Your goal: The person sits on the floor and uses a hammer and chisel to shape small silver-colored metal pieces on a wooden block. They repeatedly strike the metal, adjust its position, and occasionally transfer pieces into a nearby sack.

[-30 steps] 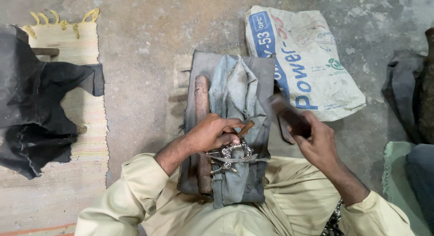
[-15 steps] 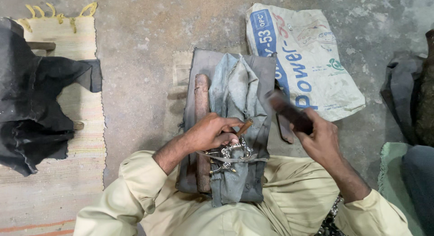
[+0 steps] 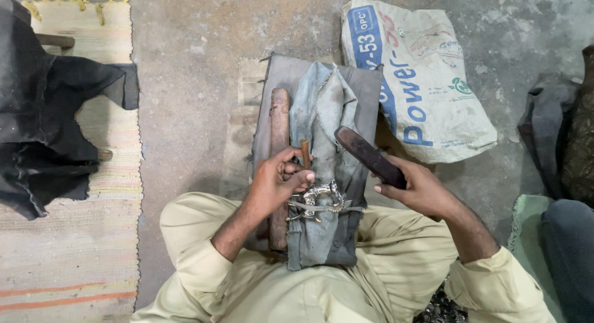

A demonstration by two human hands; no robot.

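Observation:
My left hand (image 3: 279,179) grips a small brown punch tool (image 3: 305,153) upright, its tip on a shiny silver metal ornament (image 3: 320,198) tied with a strap onto a grey cloth-wrapped block (image 3: 322,236) over my lap. My right hand (image 3: 416,187) holds a dark flat wooden mallet (image 3: 366,155), raised and tilted up to the left, above and to the right of the punch. A brown wooden rod (image 3: 279,125) lies along the left side of the block, partly under my left hand.
A printed white sack (image 3: 427,81) lies on the concrete floor at upper right. A striped woven mat (image 3: 74,236) with dark cloth (image 3: 43,125) on it covers the left. Dark fabric and a green cushion (image 3: 526,224) sit at the right edge.
My right hand has kept the mallet lifted, shifting it slightly. My left hand has set the punch more upright on the ornament.

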